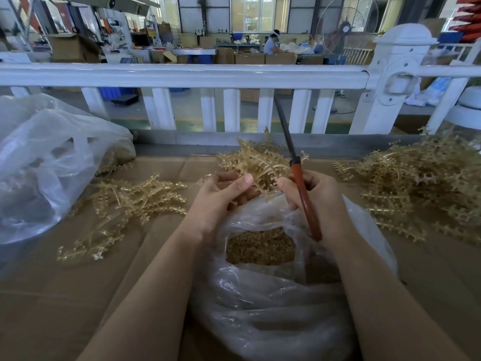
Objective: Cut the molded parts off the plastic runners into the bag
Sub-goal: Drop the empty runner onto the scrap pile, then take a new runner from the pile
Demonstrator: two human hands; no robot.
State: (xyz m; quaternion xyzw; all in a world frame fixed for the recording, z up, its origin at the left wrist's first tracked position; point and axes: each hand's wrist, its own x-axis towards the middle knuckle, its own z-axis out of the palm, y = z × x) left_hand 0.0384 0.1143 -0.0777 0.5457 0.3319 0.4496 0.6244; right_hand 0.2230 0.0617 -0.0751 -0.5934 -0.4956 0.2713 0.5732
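My left hand (223, 194) grips a cluster of amber plastic runners (257, 162) just above the open mouth of a clear plastic bag (260, 308). Several small amber cut parts (260, 247) lie inside the bag. My right hand (309, 199) holds a knife by its red-brown handle (305, 204). The dark blade (285, 131) points up and away, right beside the held runners.
More runners lie in a heap at the right (421, 183) and scattered at the left (125, 204) on the cardboard-covered table (52, 295). A large clear bag (44, 162) sits far left. A white railing (182, 74) borders the table's far edge.
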